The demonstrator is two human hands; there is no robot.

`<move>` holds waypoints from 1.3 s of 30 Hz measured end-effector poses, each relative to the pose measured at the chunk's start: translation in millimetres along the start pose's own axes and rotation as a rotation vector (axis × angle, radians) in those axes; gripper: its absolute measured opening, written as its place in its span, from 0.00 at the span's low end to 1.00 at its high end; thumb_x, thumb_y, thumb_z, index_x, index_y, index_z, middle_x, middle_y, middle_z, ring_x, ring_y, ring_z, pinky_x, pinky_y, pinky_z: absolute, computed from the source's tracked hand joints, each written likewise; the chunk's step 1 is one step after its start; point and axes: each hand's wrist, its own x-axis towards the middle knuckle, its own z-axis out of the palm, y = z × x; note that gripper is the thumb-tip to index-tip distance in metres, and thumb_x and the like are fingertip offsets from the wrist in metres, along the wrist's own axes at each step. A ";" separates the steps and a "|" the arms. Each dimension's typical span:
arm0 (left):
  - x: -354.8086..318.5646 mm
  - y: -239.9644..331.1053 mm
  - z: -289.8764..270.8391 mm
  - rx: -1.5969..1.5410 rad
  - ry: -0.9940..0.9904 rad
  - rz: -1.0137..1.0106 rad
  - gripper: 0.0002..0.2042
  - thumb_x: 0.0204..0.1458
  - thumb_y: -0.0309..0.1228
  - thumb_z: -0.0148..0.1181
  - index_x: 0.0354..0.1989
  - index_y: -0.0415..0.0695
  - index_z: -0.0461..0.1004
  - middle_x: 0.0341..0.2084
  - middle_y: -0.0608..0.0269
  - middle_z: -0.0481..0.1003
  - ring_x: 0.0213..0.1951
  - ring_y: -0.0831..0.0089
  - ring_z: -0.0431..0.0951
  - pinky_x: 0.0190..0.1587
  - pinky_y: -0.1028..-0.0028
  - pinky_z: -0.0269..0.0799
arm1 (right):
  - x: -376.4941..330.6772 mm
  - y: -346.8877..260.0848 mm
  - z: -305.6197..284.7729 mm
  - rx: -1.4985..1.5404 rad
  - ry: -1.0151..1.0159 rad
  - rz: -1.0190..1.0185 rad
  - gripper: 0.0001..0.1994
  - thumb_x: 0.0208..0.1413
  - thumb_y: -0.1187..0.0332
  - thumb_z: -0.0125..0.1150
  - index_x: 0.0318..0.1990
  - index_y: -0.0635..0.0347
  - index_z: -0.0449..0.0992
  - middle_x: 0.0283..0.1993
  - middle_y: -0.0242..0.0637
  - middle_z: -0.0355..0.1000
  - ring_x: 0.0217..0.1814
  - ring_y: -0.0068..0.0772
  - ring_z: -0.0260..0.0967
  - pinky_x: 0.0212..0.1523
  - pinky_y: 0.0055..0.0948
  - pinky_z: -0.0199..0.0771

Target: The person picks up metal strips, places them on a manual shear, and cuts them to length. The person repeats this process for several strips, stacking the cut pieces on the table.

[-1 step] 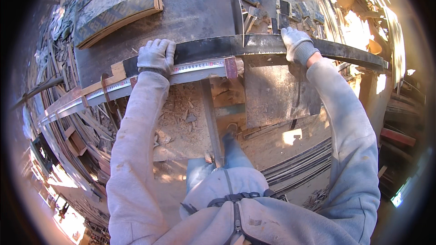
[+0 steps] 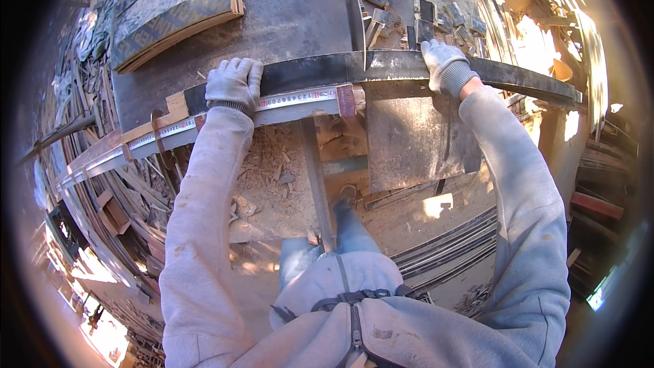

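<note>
A long dark board (image 2: 320, 71) lies across the near edge of a table saw top (image 2: 300, 13). My left hand (image 2: 234, 83), in a grey-white work glove, presses down on the board's left part. My right hand (image 2: 444, 65), also gloved, grips the board to the right of the circular saw blade (image 2: 354, 17). The blade stands upright just beyond the board, between my two hands. Under the board's near edge runs a metal fence rail with a measuring scale (image 2: 286, 102) and a red stop (image 2: 345, 100).
Curved dark panels (image 2: 170, 17) are stacked at the back left of the table. Small offcut blocks (image 2: 422, 10) lie at the back right. Wood scraps and sawdust (image 2: 272, 170) cover the ground below, and long strips (image 2: 122, 191) are piled at the left.
</note>
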 end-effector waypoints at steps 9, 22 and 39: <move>5.7 3.0 -3.2 0.001 -0.015 -0.090 0.16 0.71 0.46 0.52 0.39 0.49 0.80 0.40 0.55 0.83 0.47 0.52 0.82 0.53 0.53 0.76 | -10.2 -6.0 4.1 -0.021 -0.088 -0.027 0.33 0.44 0.72 0.78 0.60 0.68 0.72 0.58 0.58 0.75 0.64 0.56 0.76 0.63 0.46 0.81; -119.4 53.5 -27.5 -0.126 -0.113 0.219 0.53 0.51 0.73 0.61 0.75 0.42 0.61 0.69 0.44 0.66 0.73 0.45 0.62 0.77 0.43 0.49 | -39.8 -12.4 32.0 -0.053 0.029 -0.065 0.33 0.40 0.67 0.86 0.56 0.58 0.77 0.55 0.47 0.78 0.60 0.50 0.79 0.59 0.47 0.81; -116.2 63.3 -60.6 -0.024 -0.554 0.101 0.80 0.26 0.77 0.75 0.82 0.36 0.42 0.73 0.44 0.58 0.79 0.48 0.52 0.82 0.38 0.29 | -39.2 -9.5 25.8 -0.063 0.004 -0.084 0.32 0.39 0.69 0.85 0.55 0.59 0.79 0.56 0.50 0.80 0.60 0.52 0.80 0.60 0.46 0.82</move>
